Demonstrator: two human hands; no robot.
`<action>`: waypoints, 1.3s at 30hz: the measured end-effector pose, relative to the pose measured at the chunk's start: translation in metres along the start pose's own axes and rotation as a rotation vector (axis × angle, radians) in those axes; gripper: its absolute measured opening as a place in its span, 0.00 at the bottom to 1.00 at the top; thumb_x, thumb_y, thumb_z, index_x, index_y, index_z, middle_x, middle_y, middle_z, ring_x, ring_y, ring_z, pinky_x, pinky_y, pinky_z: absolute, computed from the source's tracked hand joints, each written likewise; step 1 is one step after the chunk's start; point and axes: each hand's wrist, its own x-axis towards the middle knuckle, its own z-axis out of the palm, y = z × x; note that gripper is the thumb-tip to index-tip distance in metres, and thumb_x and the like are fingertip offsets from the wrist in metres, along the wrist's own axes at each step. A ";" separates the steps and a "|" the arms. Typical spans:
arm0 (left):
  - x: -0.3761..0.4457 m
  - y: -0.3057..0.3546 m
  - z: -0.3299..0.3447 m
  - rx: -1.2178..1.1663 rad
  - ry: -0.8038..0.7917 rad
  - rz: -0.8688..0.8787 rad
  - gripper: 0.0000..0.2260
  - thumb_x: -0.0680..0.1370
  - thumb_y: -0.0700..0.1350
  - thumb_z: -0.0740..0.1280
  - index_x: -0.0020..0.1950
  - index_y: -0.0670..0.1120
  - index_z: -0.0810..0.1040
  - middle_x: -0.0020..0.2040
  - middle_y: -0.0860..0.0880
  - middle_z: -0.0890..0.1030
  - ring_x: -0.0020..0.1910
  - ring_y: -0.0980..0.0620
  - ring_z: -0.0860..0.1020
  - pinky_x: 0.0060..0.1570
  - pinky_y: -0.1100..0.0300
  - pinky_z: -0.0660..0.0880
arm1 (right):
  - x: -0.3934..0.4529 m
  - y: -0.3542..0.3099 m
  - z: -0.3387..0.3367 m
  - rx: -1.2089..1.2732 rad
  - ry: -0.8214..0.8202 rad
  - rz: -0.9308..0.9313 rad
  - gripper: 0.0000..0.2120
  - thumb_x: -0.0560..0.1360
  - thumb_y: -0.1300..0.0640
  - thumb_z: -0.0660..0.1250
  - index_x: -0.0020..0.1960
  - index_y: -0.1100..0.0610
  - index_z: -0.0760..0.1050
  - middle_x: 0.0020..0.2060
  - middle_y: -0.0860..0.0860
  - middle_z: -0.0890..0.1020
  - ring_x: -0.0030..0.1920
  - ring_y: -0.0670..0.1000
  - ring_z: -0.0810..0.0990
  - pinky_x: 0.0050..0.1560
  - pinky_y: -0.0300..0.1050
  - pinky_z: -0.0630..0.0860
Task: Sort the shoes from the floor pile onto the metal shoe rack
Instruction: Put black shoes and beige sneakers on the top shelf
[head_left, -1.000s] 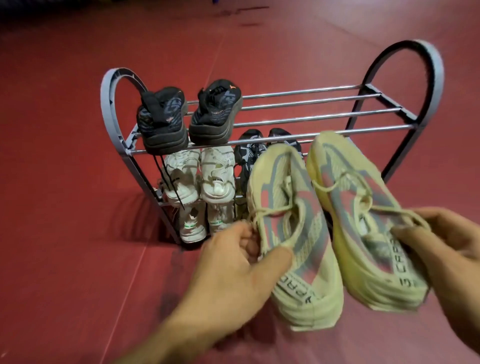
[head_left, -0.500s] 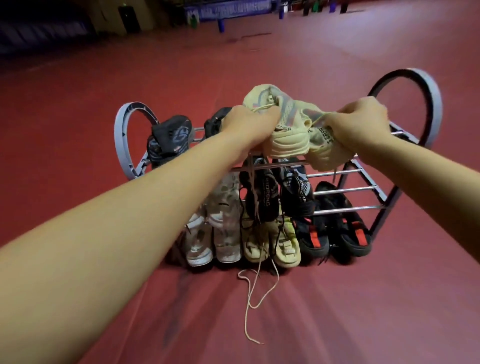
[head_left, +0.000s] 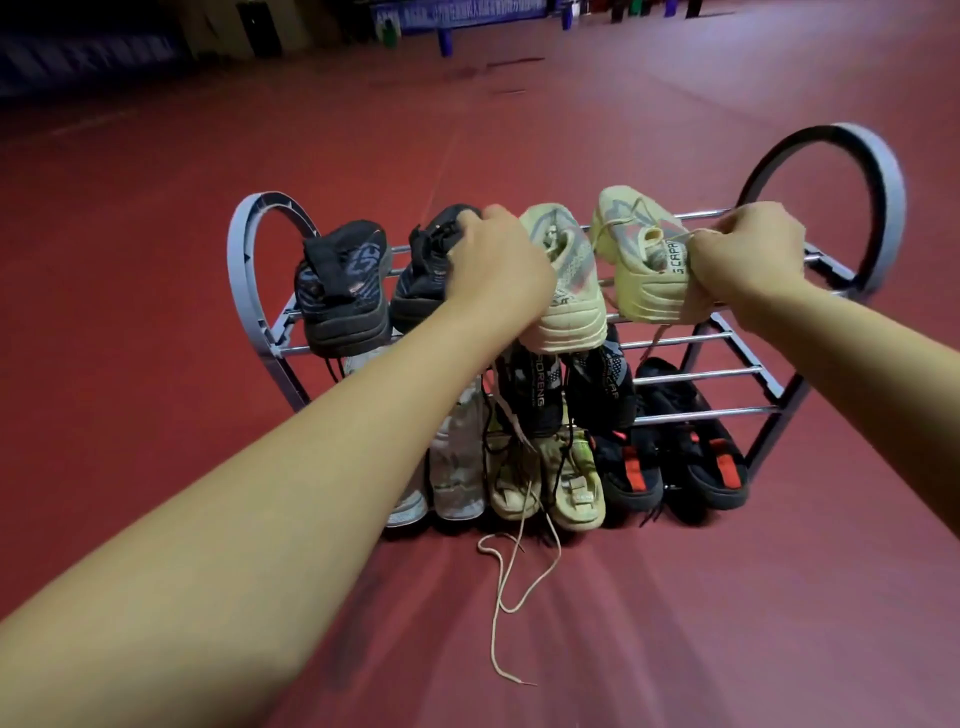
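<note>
1. The pair of pale yellow sneakers is right on the top tier of the metal shoe rack (head_left: 826, 156): left yellow sneaker (head_left: 569, 291) just right of the dark pair, right yellow sneaker (head_left: 644, 265) a small gap further right.
2. Long axis on both runs front to back across the rails, toes pointing away from me, heels hanging at the front rail. That's the relation I care about: each shoe lies straight ahead of its own hand.
3. My left hand (head_left: 496, 270) is clenched over the inner side of the left yellow sneaker, knuckles brushing the neighbouring black sneaker (head_left: 426, 270).
4. My right hand (head_left: 748, 254) is closed on the heel and a lace of the right yellow sneaker, at its right rear.
5. Each hand is nearest its own shoe, no crossing. I'd judge the next move is a short push forward along that axis, then let go.
6. Watch out: a loose pale lace (head_left: 506, 597) dangles to the floor, and it could snag.
7. Lower tiers look packed; open rail remains on the right.
</note>
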 end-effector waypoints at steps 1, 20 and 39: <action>-0.005 -0.001 -0.001 -0.014 0.000 0.068 0.18 0.82 0.51 0.59 0.66 0.40 0.70 0.65 0.40 0.69 0.61 0.35 0.74 0.55 0.47 0.70 | -0.002 -0.001 -0.002 0.006 0.006 -0.048 0.16 0.69 0.57 0.60 0.45 0.67 0.81 0.36 0.65 0.79 0.40 0.63 0.77 0.42 0.50 0.75; -0.037 -0.014 -0.007 0.350 0.083 0.267 0.18 0.73 0.54 0.74 0.56 0.44 0.79 0.60 0.43 0.69 0.53 0.37 0.77 0.44 0.50 0.68 | -0.045 -0.011 -0.005 -0.099 -0.298 -0.791 0.20 0.67 0.52 0.80 0.55 0.57 0.81 0.56 0.56 0.81 0.56 0.58 0.79 0.58 0.50 0.75; -0.041 -0.053 0.008 0.241 0.294 0.421 0.19 0.74 0.53 0.70 0.61 0.46 0.78 0.65 0.47 0.74 0.64 0.43 0.70 0.60 0.49 0.71 | -0.055 -0.001 0.006 -0.030 -0.334 -0.762 0.25 0.72 0.56 0.75 0.67 0.57 0.72 0.69 0.55 0.73 0.70 0.56 0.70 0.70 0.48 0.66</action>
